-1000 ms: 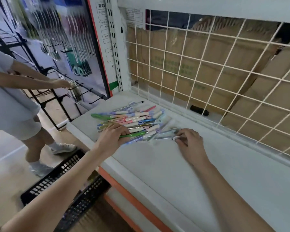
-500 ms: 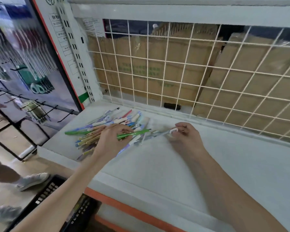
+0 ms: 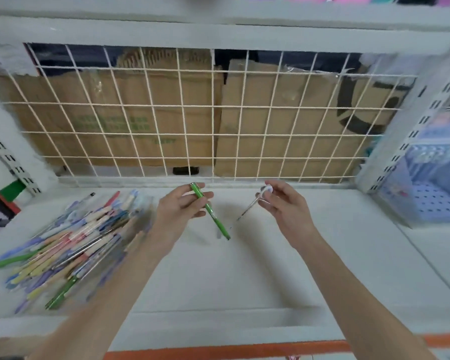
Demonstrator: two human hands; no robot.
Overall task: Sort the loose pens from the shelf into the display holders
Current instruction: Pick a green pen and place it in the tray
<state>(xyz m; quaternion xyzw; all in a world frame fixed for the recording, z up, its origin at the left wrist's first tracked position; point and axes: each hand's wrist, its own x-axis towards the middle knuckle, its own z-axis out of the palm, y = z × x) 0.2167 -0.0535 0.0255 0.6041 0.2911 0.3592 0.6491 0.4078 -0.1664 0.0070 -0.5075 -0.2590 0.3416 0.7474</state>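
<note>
Since a moment ago, two pens have been lifted clear of the pile of loose pens (image 3: 70,245), which is left lying on the shelf (image 3: 244,276) to the left of both hands. A green pen (image 3: 210,210) is gripped by the left hand (image 3: 178,211), fingers curled round its upper end, tip slanting down. Just beside it, a thin white-capped pen (image 3: 255,201) is pinched by the right hand (image 3: 286,206). Sorting is judged barely begun: both picks are ready to be carried off. Behind the hands a wire grid (image 3: 213,120) is backed by cardboard boxes (image 3: 283,120). Far right of the right hand, blue display holders (image 3: 431,201) are seen, blurred.
</note>
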